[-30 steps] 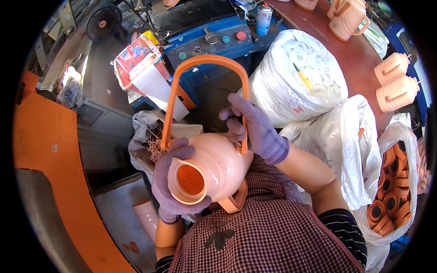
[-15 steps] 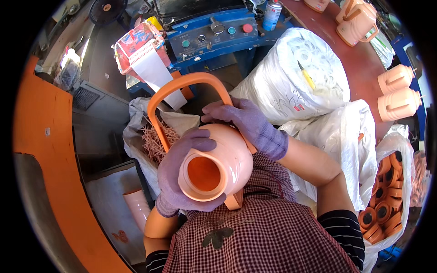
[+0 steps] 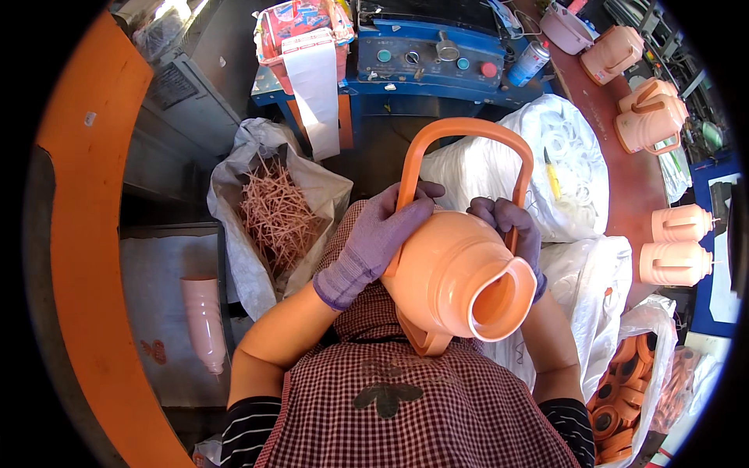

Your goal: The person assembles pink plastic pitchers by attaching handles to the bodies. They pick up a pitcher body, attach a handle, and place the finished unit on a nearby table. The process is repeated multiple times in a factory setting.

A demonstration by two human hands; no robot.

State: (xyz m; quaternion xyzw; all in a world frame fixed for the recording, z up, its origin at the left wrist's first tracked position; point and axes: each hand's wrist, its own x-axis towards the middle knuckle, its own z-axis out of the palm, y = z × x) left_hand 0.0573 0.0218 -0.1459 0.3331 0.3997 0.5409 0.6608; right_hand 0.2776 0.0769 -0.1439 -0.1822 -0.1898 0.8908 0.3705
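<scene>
A peach plastic thermos jug casing [image 3: 433, 265] is tilted in front of my apron, its open spouted mouth toward the lower right. An orange carrying handle [image 3: 468, 127] arches up over it, and a side grip [image 3: 425, 341] shows underneath. My left hand [image 3: 382, 238], in a purple knit glove, is closed round the left end of the carrying handle where it meets the casing. At the right end, my gloved right hand [image 3: 515, 226] has its fingers bent around the handle, partly hidden behind the jug.
A sack of thin pink plastic scraps [image 3: 277, 210] stands left of me. A white sack of clear rings [image 3: 573, 156] holds a yellow-handled tool. Another bag has orange round parts [image 3: 624, 390]. Finished-looking jugs [image 3: 651, 121] stand on the red-brown table. A blue control panel [image 3: 429, 58] is ahead.
The jug has shifted right and turned, mouth now lower right. My left hand has left the jug's neck for the handle's left end; my right hand has moved to its right end.
</scene>
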